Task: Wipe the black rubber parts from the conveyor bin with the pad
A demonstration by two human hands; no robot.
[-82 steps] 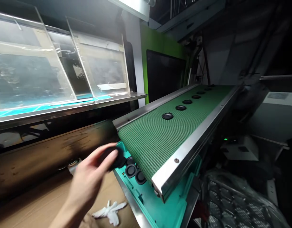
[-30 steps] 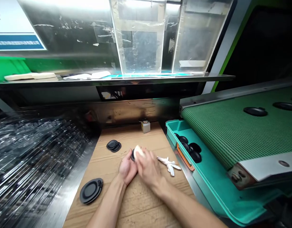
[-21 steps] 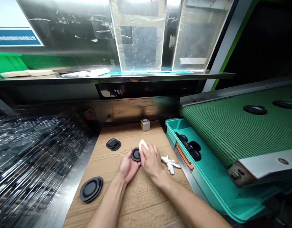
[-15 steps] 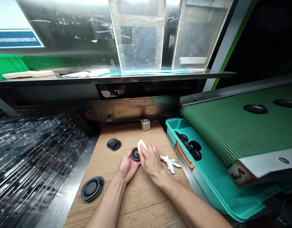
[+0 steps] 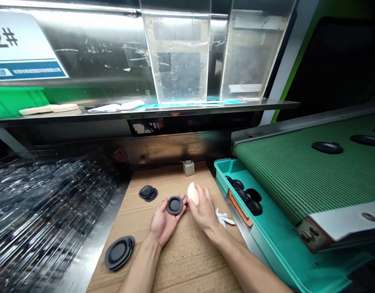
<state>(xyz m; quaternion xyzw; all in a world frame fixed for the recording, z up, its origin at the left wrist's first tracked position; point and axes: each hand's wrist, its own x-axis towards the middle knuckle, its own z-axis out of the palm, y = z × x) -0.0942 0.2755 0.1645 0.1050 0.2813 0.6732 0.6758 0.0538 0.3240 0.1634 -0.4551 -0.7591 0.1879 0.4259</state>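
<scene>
Grip: left hand (image 5: 164, 223) pinches black disc (image 5: 174, 204) at fingertips; right hand (image 5: 206, 211) clasps white pad (image 5: 193, 193) just beside.

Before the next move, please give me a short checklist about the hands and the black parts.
1. Left hand holds the black disc: ok.
2. Right hand holds the white pad, apart from the disc: ok.
3. Disc face clean: cannot tell.
4. Small stack and large stack on the cardboard lie apart from both hands: ok.
5. Teal tray shows bare floor near its front: ok.
</scene>
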